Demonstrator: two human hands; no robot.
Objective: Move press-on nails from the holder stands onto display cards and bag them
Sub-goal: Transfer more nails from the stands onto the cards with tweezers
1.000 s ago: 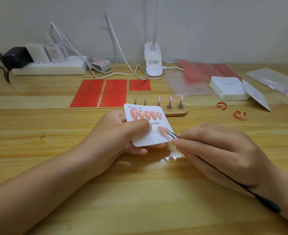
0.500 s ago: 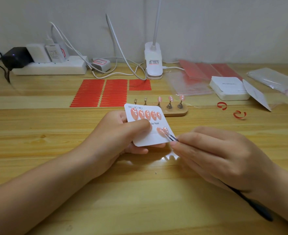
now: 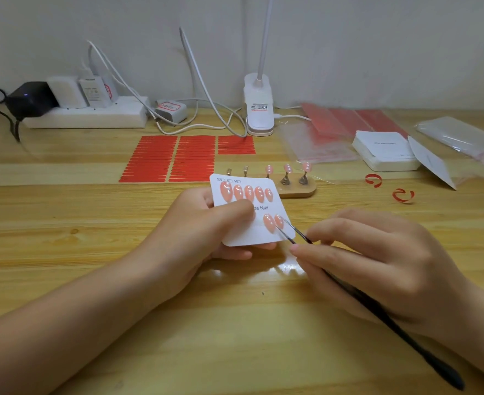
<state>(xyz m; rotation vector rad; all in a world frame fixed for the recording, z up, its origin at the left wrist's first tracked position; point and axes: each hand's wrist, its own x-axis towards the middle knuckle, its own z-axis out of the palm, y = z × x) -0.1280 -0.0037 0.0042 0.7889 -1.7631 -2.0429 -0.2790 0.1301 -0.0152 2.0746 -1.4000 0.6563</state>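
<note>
My left hand [image 3: 206,229] grips a white display card [image 3: 259,233] above the wooden table, thumb across its middle. Several pink press-on nails [image 3: 245,192] line the card's top row; two more [image 3: 273,222] sit in its lower row. My right hand [image 3: 377,260] pinches black tweezers [image 3: 294,233], whose tips touch the right one of the lower nails. Behind the card stands a wooden holder base [image 3: 300,191] with several small stands: three carry pink nails [image 3: 287,168], two at the left are bare.
Red adhesive strip sheets [image 3: 172,158] lie behind the card. A stack of white cards [image 3: 386,151], clear bags [image 3: 460,139] and two curled red strips [image 3: 403,195] are at the right. A power strip [image 3: 87,115], cables and a clip lamp [image 3: 259,109] line the wall.
The tweezers have shifted slightly along the lower-row nail, their handle swinging lower. My left hand and the card have stayed put.
</note>
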